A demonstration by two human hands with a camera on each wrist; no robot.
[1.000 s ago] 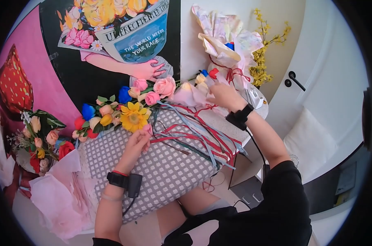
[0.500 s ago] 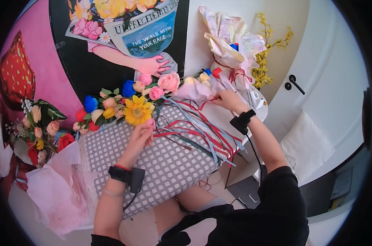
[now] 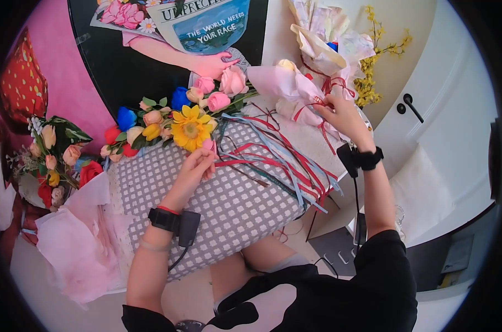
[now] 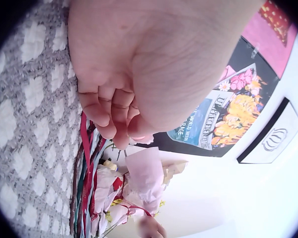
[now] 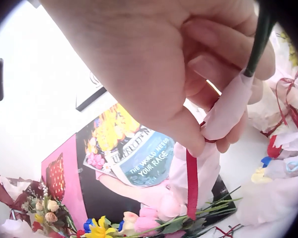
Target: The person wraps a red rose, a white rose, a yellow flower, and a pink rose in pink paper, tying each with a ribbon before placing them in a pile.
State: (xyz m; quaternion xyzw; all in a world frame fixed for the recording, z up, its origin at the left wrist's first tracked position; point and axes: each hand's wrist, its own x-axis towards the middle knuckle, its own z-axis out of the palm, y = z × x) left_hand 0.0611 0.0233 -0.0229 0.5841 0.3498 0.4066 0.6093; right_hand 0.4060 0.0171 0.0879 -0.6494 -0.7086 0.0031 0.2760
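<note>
My right hand (image 3: 345, 119) pinches the tied neck of a small bouquet wrapped in pale pink paper (image 3: 276, 83), lifted above the table's right part. In the right wrist view, red ribbon (image 5: 191, 183) hangs from the pinched neck and green stems (image 5: 260, 42) stick out past the fingers. My left hand (image 3: 194, 169) rests on the grey-and-white patterned cloth (image 3: 207, 227), fingers loosely curled, just below a sunflower (image 3: 190, 128) and a small pink bloom (image 3: 209, 145). The left wrist view shows nothing gripped in that hand (image 4: 139, 74). Red, blue and green ribbons (image 3: 284, 166) lie between the hands.
Roses, including a pink one (image 3: 233, 81), line the cloth's back edge. A large wrapped bouquet (image 3: 334, 61) stands at the back right beside yellow blossoms (image 3: 367, 88). Pink paper (image 3: 79, 238) and another bouquet (image 3: 57, 166) are at the left. A painting (image 3: 212, 33) stands behind.
My right hand has raised the small wrapped bouquet from the table, its paper now tilted up to the left. The left hand has stayed by the sunflower; the head view has shifted.
</note>
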